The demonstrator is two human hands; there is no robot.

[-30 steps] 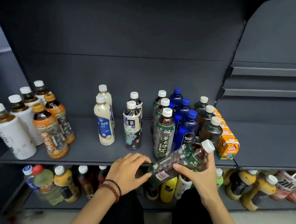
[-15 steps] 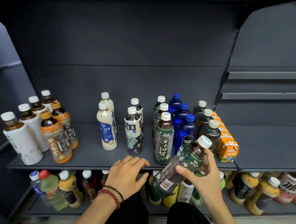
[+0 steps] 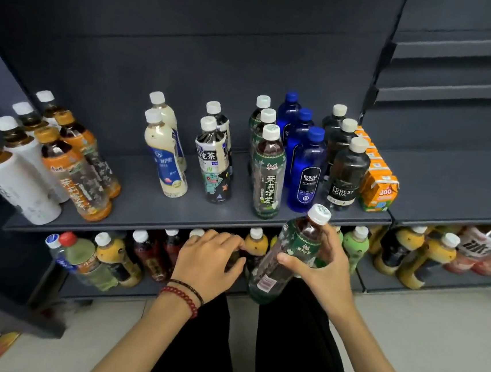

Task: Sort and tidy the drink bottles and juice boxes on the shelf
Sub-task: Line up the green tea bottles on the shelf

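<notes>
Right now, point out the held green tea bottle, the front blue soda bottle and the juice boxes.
held green tea bottle [image 3: 303, 243]: head view, on its green label.
front blue soda bottle [image 3: 307, 179]: head view, on its label.
juice boxes [image 3: 379, 195]: head view, on the front box.

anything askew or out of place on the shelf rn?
One thing: a green tea bottle is off the shelf, held tilted by the right hand just in front of the edge. The matching row behind it stands upright. No spills or damage visible.

Green, perhaps flowered tea bottle [image 3: 301, 245]; blue sodas [image 3: 307, 173].
</notes>
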